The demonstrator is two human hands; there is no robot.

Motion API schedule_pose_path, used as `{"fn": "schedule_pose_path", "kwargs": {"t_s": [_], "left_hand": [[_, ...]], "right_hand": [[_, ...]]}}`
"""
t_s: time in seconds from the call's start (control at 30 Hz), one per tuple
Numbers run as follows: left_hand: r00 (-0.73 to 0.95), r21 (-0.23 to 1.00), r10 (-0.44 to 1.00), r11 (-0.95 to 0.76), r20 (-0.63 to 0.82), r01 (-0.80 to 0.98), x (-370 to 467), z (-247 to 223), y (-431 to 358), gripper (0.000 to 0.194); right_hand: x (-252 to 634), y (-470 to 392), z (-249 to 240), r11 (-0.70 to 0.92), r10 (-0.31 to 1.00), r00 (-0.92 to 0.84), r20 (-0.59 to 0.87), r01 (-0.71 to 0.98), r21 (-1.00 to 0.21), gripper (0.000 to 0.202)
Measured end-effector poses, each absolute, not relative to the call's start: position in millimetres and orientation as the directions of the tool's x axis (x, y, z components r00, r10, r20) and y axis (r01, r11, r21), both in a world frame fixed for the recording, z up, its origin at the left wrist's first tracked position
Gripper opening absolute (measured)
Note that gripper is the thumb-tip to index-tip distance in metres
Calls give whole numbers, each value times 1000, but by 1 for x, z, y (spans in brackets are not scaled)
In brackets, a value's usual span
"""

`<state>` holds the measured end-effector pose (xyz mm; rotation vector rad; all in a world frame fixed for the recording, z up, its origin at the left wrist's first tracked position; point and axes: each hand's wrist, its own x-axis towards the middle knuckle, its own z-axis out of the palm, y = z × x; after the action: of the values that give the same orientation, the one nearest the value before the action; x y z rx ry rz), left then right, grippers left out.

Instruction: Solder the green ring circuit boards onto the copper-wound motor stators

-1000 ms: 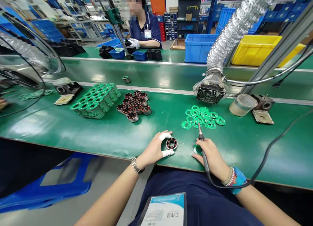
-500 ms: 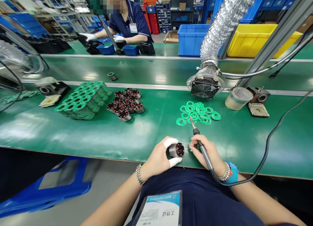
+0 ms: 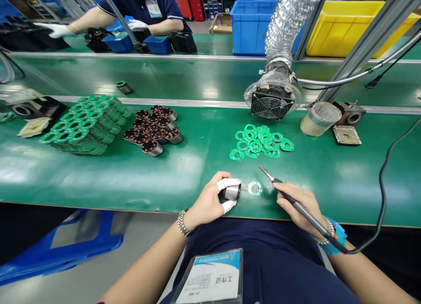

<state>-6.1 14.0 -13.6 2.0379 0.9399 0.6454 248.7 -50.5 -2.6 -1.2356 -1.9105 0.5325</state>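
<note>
Thumb and finger of my left hand [image 3: 210,198], both in white finger cots, grip a motor stator [image 3: 232,192] lying on its side near the bench's front edge. Thin wires stick out of its right end toward a green ring-shaped circuit board [image 3: 255,188] on the green bench. My right hand [image 3: 301,203] holds a soldering iron [image 3: 289,198] like a pen. Its tip points up and left, above and apart from that board. Behind it lies a loose pile of green ring boards [image 3: 259,141].
Stators [image 3: 153,128] stand grouped left of centre, beside stacked green board panels [image 3: 85,124]. A fume extractor fan [image 3: 272,104] hangs over the back. At right are a tub [image 3: 320,119] and an iron stand [image 3: 350,119]. The iron's cable [image 3: 383,194] loops right. A co-worker's gloved hand [image 3: 55,30] shows across.
My right hand has moved right with the soldering iron, away from the stator. The ring board now lies uncovered by the wires. The stator has turned more sideways, and my view has tilted down.
</note>
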Motion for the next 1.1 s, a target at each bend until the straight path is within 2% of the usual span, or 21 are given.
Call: {"fn": "schedule_pose_path", "kwargs": {"t_s": [0.07, 0.2, 0.27, 1.1], "left_hand": [[599, 819, 791, -421, 122, 389, -5, -15, 16, 44], [608, 812, 786, -425, 113, 399, -2, -15, 18, 44], [609, 810, 786, -422, 104, 407, -1, -15, 19, 44], [615, 809, 778, -442, 130, 388, -1, -16, 20, 46]], "right_hand": [[253, -56, -1, 404, 910, -172, 378, 582, -706, 24], [253, -61, -2, 189, 978, -48, 202, 609, -770, 17], [252, -60, -5, 137, 989, -38, 143, 596, -791, 16], [250, -57, -6, 94, 994, -91, 52, 549, -830, 18]]}}
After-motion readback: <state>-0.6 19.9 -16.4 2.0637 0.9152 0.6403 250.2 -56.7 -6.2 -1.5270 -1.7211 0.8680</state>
